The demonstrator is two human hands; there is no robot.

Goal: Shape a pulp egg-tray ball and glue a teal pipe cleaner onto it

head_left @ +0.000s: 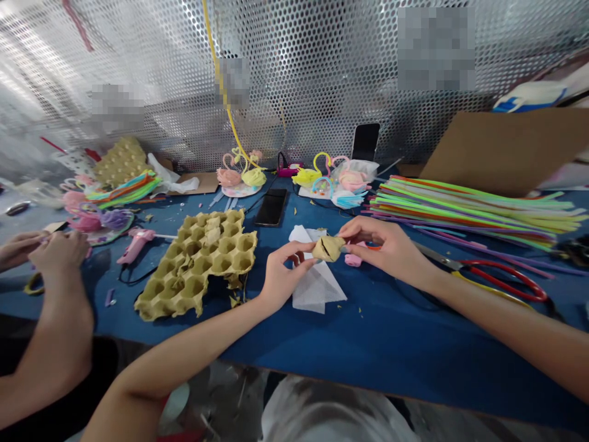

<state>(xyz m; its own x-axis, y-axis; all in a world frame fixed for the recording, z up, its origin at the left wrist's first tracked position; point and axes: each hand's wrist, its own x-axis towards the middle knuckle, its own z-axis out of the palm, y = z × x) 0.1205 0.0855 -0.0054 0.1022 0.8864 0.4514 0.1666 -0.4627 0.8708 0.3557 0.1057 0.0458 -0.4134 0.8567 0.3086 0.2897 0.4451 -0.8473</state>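
Note:
Between my two hands is a small torn piece of egg carton, tan and folded, with a dark slit facing me. My left hand pinches its left side between thumb and fingers. On its right side, my right hand pinches it too. White tissue sheets lie on the table just beneath the piece. A pink object, partly covered by my right hand, sits beside the tissue; its kind is unclear. To the left rests the large egg carton, with a section torn from its near right side.
Scissors with red handles and a bundle of colourful pipe cleaners lie at the right. Behind are a phone and pipe-cleaner swans. A pink glue gun is at left, near another person's hands.

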